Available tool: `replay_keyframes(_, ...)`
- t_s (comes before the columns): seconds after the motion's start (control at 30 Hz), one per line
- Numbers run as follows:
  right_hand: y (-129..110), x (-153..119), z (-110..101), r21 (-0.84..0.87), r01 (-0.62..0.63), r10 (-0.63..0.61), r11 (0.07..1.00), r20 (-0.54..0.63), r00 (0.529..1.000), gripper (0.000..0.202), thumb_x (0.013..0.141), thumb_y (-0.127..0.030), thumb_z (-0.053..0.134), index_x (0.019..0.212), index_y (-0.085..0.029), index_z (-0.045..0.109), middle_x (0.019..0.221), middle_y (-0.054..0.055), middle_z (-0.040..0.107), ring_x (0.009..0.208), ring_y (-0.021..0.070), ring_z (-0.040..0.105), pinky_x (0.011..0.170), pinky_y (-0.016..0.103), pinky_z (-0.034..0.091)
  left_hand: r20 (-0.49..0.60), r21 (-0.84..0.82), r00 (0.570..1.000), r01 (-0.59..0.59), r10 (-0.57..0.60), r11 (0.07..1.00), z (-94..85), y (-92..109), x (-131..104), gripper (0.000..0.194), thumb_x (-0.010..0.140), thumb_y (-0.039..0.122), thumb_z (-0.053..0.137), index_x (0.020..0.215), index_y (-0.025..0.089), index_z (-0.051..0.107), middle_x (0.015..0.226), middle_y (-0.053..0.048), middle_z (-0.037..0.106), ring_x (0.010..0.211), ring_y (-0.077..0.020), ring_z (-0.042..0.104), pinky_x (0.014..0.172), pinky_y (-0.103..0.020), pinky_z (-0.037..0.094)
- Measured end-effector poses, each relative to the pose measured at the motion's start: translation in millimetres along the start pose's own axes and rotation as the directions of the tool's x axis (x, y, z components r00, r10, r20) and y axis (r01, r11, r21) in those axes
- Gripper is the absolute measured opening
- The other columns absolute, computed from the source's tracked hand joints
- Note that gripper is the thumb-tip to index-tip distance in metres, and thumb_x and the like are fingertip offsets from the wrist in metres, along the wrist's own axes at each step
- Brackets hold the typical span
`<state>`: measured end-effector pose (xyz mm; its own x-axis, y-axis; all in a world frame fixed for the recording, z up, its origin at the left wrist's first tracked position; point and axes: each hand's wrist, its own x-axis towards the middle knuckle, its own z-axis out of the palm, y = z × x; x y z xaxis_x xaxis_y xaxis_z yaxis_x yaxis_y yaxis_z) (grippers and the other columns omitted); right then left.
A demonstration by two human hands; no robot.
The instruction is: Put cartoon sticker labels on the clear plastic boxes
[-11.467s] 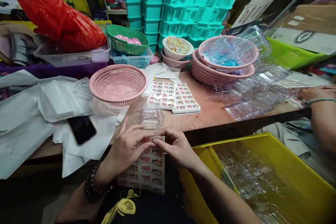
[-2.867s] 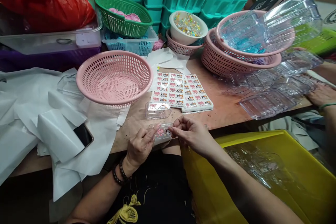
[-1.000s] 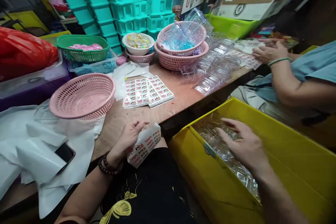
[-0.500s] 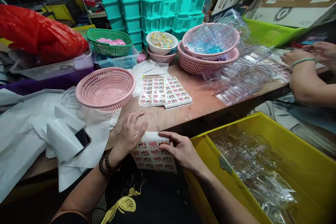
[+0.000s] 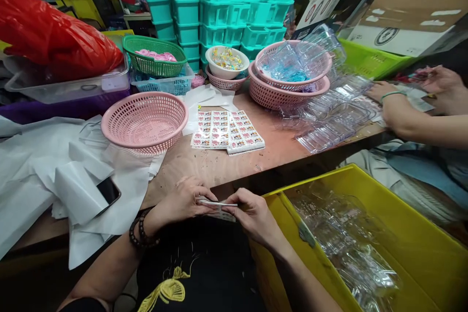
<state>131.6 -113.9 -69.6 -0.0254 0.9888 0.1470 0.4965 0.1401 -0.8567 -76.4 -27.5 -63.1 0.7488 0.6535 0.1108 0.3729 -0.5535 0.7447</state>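
Both my hands hold a sticker sheet (image 5: 224, 212) above my lap, its top edge turned toward me so that little of the print shows. My left hand (image 5: 186, 198) pinches its left part between thumb and fingers. At the right end, my right hand (image 5: 252, 214) grips the sheet the same way. Beyond them on the table, two overlapping stacks of printed sticker sheets (image 5: 227, 130) lie flat. A pink basket (image 5: 144, 119) stands to their left, with nothing seen inside it.
White backing paper (image 5: 32, 170) and a dark phone (image 5: 109, 190) lie left. Clear plastic boxes (image 5: 336, 112) are heaped right, near another person's hands (image 5: 438, 83). A yellow crate (image 5: 420, 224) holds more clear plastic. Pink baskets (image 5: 270, 95) and teal bins (image 5: 186, 9) stand behind.
The sheet has tilted from print-facing to nearly edge-on. My left hand, raised with fingers apart before, now pinches it. The other person's hands have shifted left.
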Motion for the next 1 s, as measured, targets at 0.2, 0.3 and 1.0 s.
replay_keyframes(0.2, 13, 34, -22, 0.052, -0.216, 0.197, 0.975, 0.248, 0.948, 0.026, 0.085, -0.044, 0.066, 0.08, -0.019, 0.072, 0.073, 0.002, 0.072, 0.067, 0.0167, 0.065, 0.059, 0.026, 0.049, 0.17, -0.218, 0.943, 0.32, -0.287, 0.922, -5.7, -8, 5, 0.017, 0.077, 0.036, 0.075, 0.078, 0.019, 0.079, 0.074, -0.004, 0.079, 0.069, -0.0203, 0.071, 0.06, -0.024, 0.047)
replay_keyframes(0.3, 34, 93, -43, -0.143, -0.287, 0.278, 0.947, -0.079, 0.957, 0.033, 0.087, -0.048, 0.059, 0.087, -0.017, 0.072, 0.084, 0.005, 0.073, 0.076, 0.0181, 0.067, 0.07, 0.029, 0.053, 0.146, -0.29, 0.935, 0.352, -0.323, 0.89, -5.9, -19, 4, 0.02, 0.076, 0.038, 0.076, 0.078, 0.018, 0.078, 0.076, -0.004, 0.078, 0.07, -0.0198, 0.069, 0.061, -0.024, 0.047)
replay_keyframes(1.0, 128, 248, -169, -0.491, -0.813, 0.384, 0.312, -0.718, 0.581, 0.061, 0.092, -0.02, 0.044, 0.149, 0.0, 0.035, 0.154, 0.039, 0.029, 0.143, 0.0547, 0.024, 0.101, 0.08, 0.017, 0.071, -0.738, 0.754, 0.48, -0.652, 0.475, 34.5, -59, -12, 0.06, 0.056, 0.072, 0.08, 0.07, 0.015, 0.07, 0.065, -0.007, 0.072, 0.061, -0.0217, 0.065, 0.058, -0.029, 0.051)
